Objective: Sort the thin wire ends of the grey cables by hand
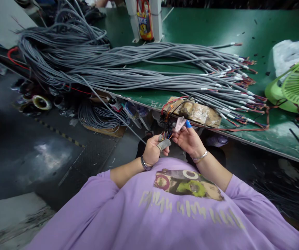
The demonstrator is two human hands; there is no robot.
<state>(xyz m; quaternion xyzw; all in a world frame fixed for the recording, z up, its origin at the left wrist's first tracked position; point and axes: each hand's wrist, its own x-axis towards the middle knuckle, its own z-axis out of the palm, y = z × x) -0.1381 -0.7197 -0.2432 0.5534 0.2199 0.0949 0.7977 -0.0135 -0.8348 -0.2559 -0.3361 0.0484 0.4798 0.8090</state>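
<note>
**Purple shirt (pixel 128 208) fills bottom of frame; 2 hands at 1 stripped cable end, frame centre**

Shirt: 1 printed panel, 1 line of lettering under it.

Left hand (pixel 151 151), just left of centre: closed on 1 grey cable (pixel 105 103), coloured wires (pixel 167 134) fanning out above the fist. Several wires, too small to count. Grey wrapping on the thumb, 1 watch (pixel 144 163) on the wrist.

Right hand (pixel 189 143), just right of it: fingers curled, gap to the thumb narrow, tips right beside the wires. Can't tell if it grips one. 1 blue cover (pixel 188 124) on a finger, 1 pale pink piece (pixel 179 124) at the fingertips (worn or held, can't tell). 1 bracelet (pixel 201 158).

Cable runs from the hand up-left to the bench (pixel 206 26) edge, by the big grey pile (pixel 128 78). Pile loops at upper left, spreads right in 2 main runs. Dozens of cables, no exact count; ends right of centre, many with white bands and bare coloured wires.

Also on bench: 1 cardboard block (pixel 212 116) at the front edge, just above the right hand; 1 green fan (pixel 274 92) far right, 1 clear plastic bag (pixel 284 55) behind it; 1 white post (pixel 158 21) top centre, 1 red-yellow packet (pixel 145 22) against it.

Below bench, left of centre: 1 grey coil (pixel 100 119) on 1 board.
</note>
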